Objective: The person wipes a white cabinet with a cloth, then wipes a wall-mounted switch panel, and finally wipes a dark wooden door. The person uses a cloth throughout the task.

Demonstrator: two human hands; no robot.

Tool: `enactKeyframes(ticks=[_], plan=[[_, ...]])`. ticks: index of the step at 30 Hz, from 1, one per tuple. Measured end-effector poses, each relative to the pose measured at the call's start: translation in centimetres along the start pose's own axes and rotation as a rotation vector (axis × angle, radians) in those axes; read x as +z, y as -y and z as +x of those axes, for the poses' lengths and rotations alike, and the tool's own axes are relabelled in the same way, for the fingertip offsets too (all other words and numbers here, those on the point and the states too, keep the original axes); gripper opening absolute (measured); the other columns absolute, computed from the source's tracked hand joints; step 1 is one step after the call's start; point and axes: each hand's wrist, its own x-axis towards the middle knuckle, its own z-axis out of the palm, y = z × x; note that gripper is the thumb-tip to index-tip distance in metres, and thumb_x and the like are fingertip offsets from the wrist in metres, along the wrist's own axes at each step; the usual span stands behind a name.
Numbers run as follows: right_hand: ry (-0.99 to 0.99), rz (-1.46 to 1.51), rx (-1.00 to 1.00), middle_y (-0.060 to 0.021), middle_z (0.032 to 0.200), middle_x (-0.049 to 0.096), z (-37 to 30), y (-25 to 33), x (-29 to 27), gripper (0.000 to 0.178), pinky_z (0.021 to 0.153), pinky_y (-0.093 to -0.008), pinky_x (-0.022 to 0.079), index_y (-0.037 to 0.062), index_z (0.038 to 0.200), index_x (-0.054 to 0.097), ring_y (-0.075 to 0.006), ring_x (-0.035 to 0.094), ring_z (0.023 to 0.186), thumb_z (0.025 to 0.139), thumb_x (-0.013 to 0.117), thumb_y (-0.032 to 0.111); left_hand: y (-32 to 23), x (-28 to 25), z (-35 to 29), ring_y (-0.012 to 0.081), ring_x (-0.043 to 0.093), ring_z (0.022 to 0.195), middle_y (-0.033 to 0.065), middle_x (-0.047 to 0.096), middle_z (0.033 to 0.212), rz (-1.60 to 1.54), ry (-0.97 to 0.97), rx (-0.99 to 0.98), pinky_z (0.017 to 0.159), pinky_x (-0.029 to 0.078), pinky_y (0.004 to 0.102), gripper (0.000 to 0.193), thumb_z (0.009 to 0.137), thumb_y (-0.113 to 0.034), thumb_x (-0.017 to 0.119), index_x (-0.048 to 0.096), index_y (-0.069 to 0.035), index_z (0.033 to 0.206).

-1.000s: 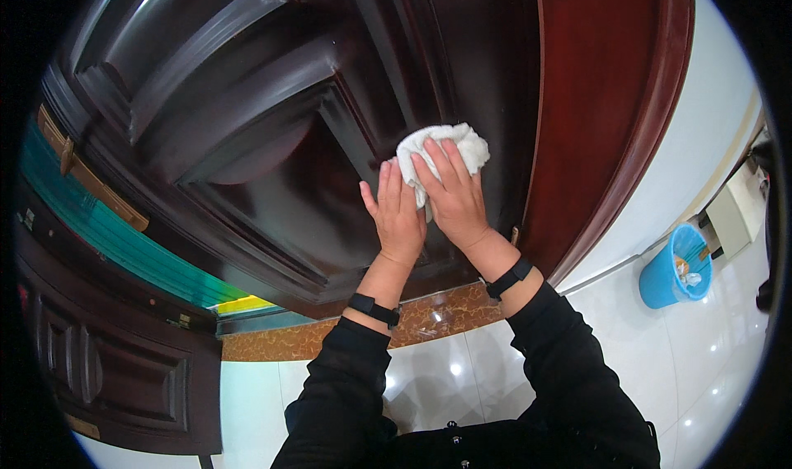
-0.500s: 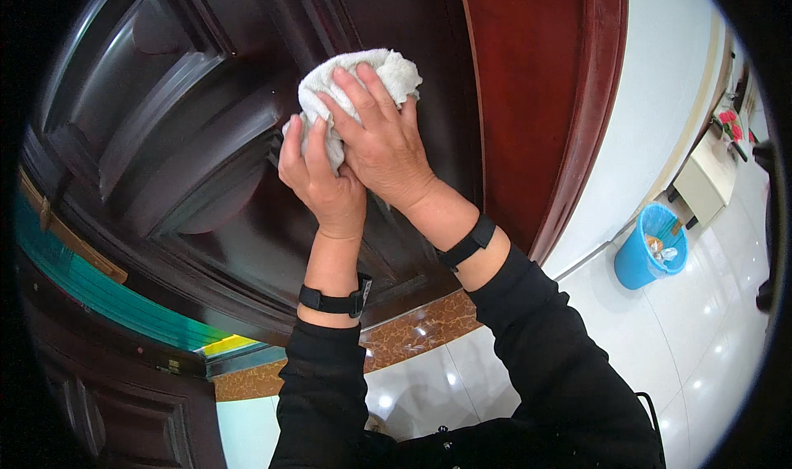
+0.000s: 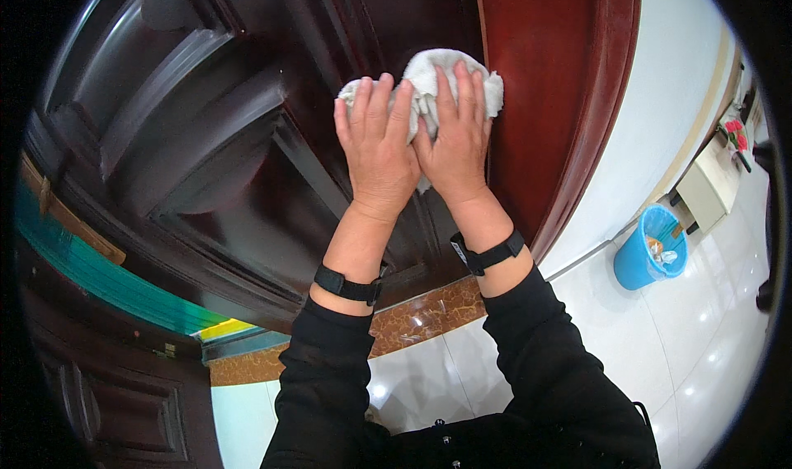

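A bunched white cloth (image 3: 445,65) lies against the dark panelled door (image 3: 239,213), near its right edge beside the red-brown frame (image 3: 536,81). My right hand (image 3: 455,143) holds the cloth's right part, its fingers stretched upward over it. To its left, my left hand (image 3: 378,143) presses the cloth's other end against the door with its fingers close together. The two hands touch or nearly touch at the thumbs. Both palms and the cloth's underside are hidden. Black bands circle both wrists, below which black sleeves begin.
At the right, a blue bin (image 3: 652,250) with a liner and some litter stands on the white tiled floor (image 3: 610,329) by the white wall. Beyond it is a pale cabinet (image 3: 709,176) with red flowers. A second dark door leaf (image 3: 124,386) shows at the lower left.
Both hands have slid to the right across the door with the cloth, closer to the frame. The left hand has turned from cupping the cloth's lower side to lying over it beside the right.
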Motion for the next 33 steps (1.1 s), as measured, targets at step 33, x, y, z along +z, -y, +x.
enactKeyframes(ticks=[33], plan=[[0.091, 0.115, -0.421, -0.0177, 0.153, 0.039, 0.9, 6.2, 2.0, 0.052, 0.113, -0.0565, 0.029, -0.0005, 0.133, 0.057, -0.0392, 0.029, 0.147, 0.082, 0.057, 0.005, 6.3, -5.8, -3.8, 0.0415, 0.045, 0.135, 0.0226, 0.052, 0.139, 0.056, -0.08, 0.066, 0.112, 0.034, 0.054, 0.056, 0.078, -0.013, 0.068, 0.055, 0.004, 0.13]])
